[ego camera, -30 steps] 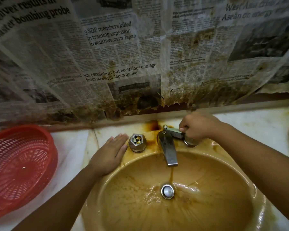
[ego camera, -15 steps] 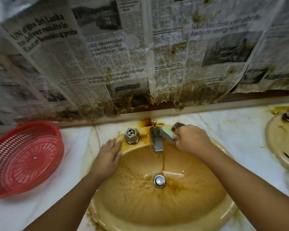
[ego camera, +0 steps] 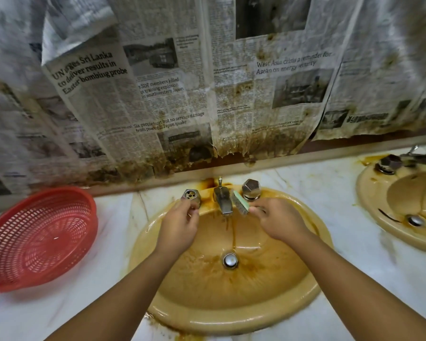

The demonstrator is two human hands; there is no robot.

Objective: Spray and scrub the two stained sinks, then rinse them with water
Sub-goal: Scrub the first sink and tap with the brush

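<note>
Nearest, the stained sink (ego camera: 231,321) sat in the marble table (ego camera: 335,200), with brown streaks round its drain (ego camera: 230,260). Over the bowl, the left hand (ego camera: 180,227) had its grip curled round the left tap handle (ego camera: 190,195), while the right hand (ego camera: 278,222) kept its grip pinched on a green brush (ego camera: 240,205) just beside the spout (ego camera: 223,200). Farther off, the second sink (ego camera: 369,200) lay to the right and a red basket (ego camera: 40,237) to the left, below stained newspaper (ego camera: 172,99).

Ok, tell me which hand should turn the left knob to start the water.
Left hand: its fingers curl round the left knob, while the right hand holds the brush beside the spout.
</note>
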